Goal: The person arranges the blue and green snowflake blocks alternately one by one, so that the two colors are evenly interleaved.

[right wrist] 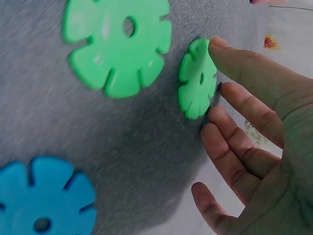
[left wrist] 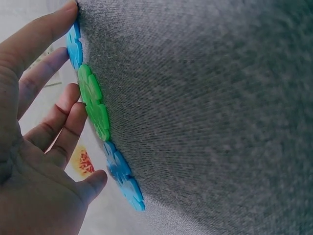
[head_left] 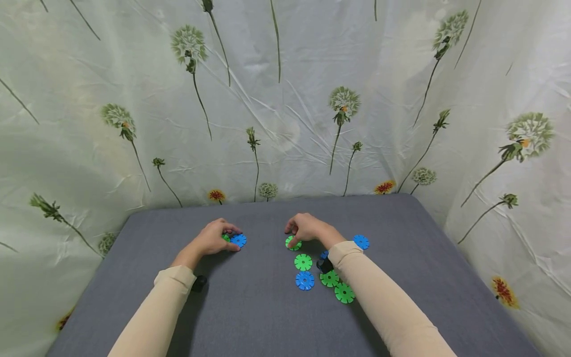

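Left hand at the blue disc; right hand, right of that disc, at a green disc. Fingers loosely bent, gripping indeterminable; pinching opposite rims should serve best.

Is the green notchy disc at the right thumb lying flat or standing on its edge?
Lying flat or nearly: the green notched disc shows its round face upward on the gray cloth in the head view.

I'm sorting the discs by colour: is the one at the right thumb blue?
No, the right wrist view shows the thumb of the right hand at the edge of a green disc.
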